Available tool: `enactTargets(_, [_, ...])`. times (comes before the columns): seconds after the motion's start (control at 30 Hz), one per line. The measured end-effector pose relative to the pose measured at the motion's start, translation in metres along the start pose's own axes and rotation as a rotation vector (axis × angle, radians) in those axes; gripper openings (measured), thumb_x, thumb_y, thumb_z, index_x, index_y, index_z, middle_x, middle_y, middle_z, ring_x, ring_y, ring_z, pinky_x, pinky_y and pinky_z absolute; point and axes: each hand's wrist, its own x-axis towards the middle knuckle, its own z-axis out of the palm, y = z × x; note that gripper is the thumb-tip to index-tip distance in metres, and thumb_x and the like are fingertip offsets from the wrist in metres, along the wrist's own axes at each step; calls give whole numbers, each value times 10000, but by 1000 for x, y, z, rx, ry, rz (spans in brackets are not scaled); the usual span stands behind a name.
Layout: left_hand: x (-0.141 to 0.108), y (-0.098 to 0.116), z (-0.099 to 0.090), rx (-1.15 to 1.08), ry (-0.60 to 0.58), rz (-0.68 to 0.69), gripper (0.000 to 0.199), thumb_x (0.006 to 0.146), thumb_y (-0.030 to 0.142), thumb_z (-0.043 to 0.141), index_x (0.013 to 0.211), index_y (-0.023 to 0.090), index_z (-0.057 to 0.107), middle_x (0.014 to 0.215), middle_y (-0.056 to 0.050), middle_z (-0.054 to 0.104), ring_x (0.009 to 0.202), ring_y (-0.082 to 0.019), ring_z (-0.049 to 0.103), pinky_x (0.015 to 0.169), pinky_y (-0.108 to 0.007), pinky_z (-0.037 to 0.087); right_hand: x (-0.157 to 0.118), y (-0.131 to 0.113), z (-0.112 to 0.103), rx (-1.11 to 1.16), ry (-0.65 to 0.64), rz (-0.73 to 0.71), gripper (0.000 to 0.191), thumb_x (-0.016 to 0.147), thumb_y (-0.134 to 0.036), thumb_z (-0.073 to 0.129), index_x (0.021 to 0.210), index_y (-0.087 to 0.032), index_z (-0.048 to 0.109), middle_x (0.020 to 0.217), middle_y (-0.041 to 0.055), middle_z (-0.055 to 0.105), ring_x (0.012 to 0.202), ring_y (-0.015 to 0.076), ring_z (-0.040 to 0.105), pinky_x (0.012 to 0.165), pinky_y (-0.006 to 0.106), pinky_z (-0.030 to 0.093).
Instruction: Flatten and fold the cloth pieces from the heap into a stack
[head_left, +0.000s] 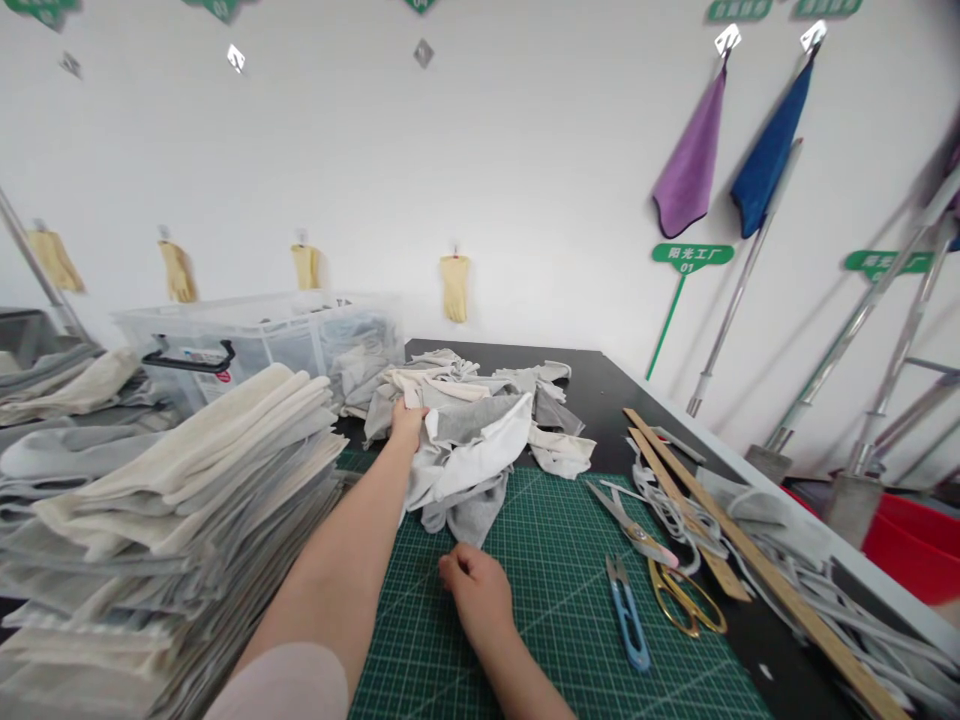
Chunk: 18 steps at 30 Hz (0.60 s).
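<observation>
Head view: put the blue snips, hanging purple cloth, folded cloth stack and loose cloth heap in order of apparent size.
1. Folded cloth stack
2. Loose cloth heap
3. Hanging purple cloth
4. Blue snips
Nearness may enlarge the stack.

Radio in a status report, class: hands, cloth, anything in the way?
Left hand touching cloth heap. Right hand curled, off the cloth. Heap rumpled, partly on green mat. Scissors aside, not blocking.
</observation>
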Motion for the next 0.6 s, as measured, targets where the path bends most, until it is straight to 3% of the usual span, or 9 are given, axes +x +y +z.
enactTargets(0.13, [-19, 16, 21, 422, -166, 233, 454, 636, 152, 561, 1066, 267, 474, 1024, -25, 493, 961, -194, 450, 821, -303, 340, 1, 1, 1, 7, -9, 2, 248, 716, -319, 383, 540, -198, 510, 581, -34, 569, 576, 107, 487, 481, 187, 246])
enactTargets(0.3, [-63, 20, 53, 852, -379, 446, 454, 643, 163, 519, 1056, 346, 475, 1062, -30, 431, 860, -188, 503, 765, -313, 368, 1, 1, 1, 2, -15, -6, 258, 718, -322, 376, 545, -195, 519, 560, -26, 562, 553, 109, 481, 475, 188, 259])
enactTargets(0.47, [-97, 14, 67, 1104, -378, 560, 477, 723, 160, 394, 1172, 307, 333, 1107, -100, 334, 823, -199, 495, 680, -337, 394, 0, -2, -2, -15, -21, -11, 263, 716, -302, 372, 551, -187, 540, 557, -16, 570, 550, 116, 498, 476, 190, 275])
enactTargets(0.6, [-124, 10, 67, 1202, -342, 639, 467, 754, 185, 341, 1206, 276, 267, 1110, -126, 313, 882, -229, 443, 680, -356, 380, -1, -2, -3, 24, -62, -40, 255, 714, -263, 362, 694, -185, 604, 711, 21, 630, 654, 143, 547, 528, 196, 328])
